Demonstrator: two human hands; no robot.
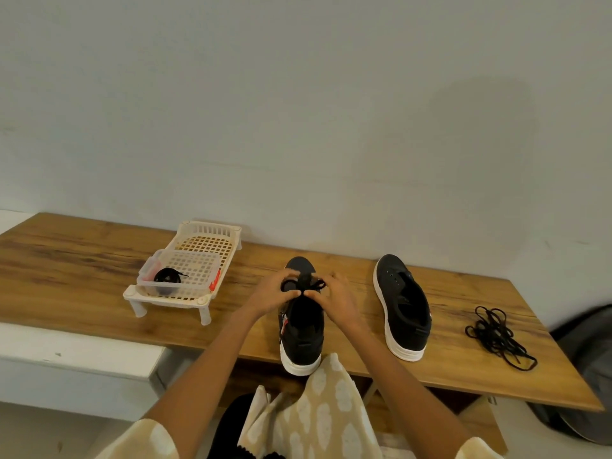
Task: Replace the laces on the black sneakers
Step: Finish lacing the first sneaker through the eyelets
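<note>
Hands: left hand (277,294) and right hand (332,298) each pinch the lace (314,285) over the near sneaker (303,329) on the desk (99,260).
Lace handling: soft, limp, light; likely best gripped near its ends.
Second sneaker (402,306): unlaced, to the right.
Loose laces (500,336): tangled beside it.
Spare lace (167,277): coiled in a clear box (198,270).

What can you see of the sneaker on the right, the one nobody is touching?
The right sneaker is black, with what looks like a fabric upper and a thick white sole. It stands upright on the wooden table, toe toward the wall, heel near the front edge. Its eyelets show empty, so it holds no lace, and the opening gapes. Neither hand touches it. It stands apart from the other sneaker, with a loose pile of black laces on its other side.
</note>
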